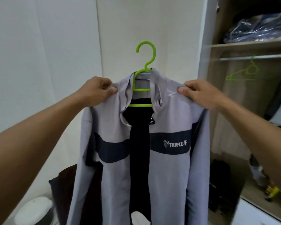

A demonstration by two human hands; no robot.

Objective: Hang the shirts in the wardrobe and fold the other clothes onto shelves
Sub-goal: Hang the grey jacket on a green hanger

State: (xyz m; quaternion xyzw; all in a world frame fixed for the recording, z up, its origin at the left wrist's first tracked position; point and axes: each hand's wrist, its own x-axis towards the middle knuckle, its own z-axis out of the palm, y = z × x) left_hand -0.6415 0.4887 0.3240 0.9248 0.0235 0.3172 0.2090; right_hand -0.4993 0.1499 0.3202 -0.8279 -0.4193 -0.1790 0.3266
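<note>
A light grey shirt with a dark blue chest band and white lettering hangs open-fronted on a lime green hanger, held up before a white wall. My left hand pinches its left shoulder. My right hand pinches its right shoulder. The hook stands free above the collar. The open wardrobe is to the right, with a metal rail.
An empty green hanger hangs on the rail, dark clothes beside it. A plastic-wrapped bundle lies on the shelf above. Dark garments lie low left near a white object. Bottles stand on the wardrobe floor.
</note>
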